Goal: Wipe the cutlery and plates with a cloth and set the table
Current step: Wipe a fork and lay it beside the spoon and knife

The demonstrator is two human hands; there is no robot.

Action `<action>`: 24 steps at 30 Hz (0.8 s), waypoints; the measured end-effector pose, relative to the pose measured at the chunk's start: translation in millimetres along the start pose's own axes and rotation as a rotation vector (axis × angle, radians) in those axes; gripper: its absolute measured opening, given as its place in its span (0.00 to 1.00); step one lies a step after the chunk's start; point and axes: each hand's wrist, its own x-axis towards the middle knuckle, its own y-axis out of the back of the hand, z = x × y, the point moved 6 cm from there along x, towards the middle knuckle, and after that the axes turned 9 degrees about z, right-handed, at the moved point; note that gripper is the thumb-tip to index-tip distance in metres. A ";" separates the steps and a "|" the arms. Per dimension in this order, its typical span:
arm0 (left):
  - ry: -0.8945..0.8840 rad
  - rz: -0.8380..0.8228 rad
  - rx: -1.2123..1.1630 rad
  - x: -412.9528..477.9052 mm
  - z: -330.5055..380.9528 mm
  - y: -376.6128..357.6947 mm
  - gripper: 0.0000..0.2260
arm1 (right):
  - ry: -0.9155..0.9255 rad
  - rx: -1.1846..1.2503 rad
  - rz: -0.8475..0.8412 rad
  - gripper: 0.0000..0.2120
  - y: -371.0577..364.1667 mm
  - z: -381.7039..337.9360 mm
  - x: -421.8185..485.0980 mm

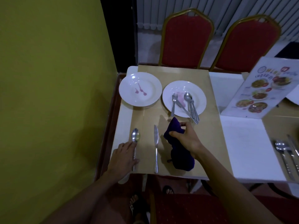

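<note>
With the left hand flat, fingers spread on the laid spoon, and the right hand pinching the purple cloth near the knife, its dangling tail could nudge the knife askew, while the plate seemingly remains stained.

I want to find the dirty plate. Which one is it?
Look at the table's far left corner, by the yellow wall. The plate there is bare except for pink smears, while the other plate holds cutlery.
</note>
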 end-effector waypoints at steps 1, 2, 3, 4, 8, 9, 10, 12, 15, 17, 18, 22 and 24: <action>-0.003 0.051 -0.012 3.1 4.0 2.1 0.30 | 0.007 0.005 0.013 0.24 6.7 1.0 1.6; -0.011 0.103 -0.021 10.4 12.4 5.0 0.29 | 0.013 0.014 0.033 0.23 16.1 1.2 4.2; -0.022 0.154 -0.034 20.1 22.3 8.0 0.27 | 0.012 0.027 0.054 0.23 25.2 1.9 7.2; -0.032 0.190 -0.044 32.8 35.1 11.3 0.24 | 0.009 0.046 0.073 0.22 34.4 2.3 10.6; -0.075 0.246 -0.137 102.9 91.4 18.3 0.19 | 0.000 0.086 0.172 0.21 70.1 5.2 30.2; -0.091 0.236 -0.136 123.6 107.3 15.3 0.18 | 0.001 0.098 0.196 0.20 80.5 6.7 37.2; -0.103 0.226 -0.126 139.8 118.4 14.4 0.17 | 0.003 0.111 0.213 0.20 85.7 6.6 39.9; -0.071 0.182 -0.128 176.3 140.1 6.0 0.16 | 0.006 0.121 0.241 0.19 100.6 9.3 48.9; 0.166 0.119 -0.208 219.5 150.4 -9.3 0.17 | 0.009 0.110 0.237 0.19 115.0 15.8 60.3; 0.360 0.080 -0.246 233.9 148.9 -16.3 0.23 | 0.008 0.094 0.224 0.19 120.6 20.7 66.5; 0.434 0.053 -0.270 237.3 148.3 -20.2 0.27 | 0.006 0.092 0.220 0.19 122.7 23.2 69.3; 0.622 -0.034 -0.431 242.9 134.4 -38.3 0.31 | 0.006 0.097 0.206 0.18 129.3 27.4 75.6; 0.703 -0.132 -0.655 236.1 131.8 -37.5 0.14 | 0.004 0.097 0.196 0.18 129.6 25.5 77.3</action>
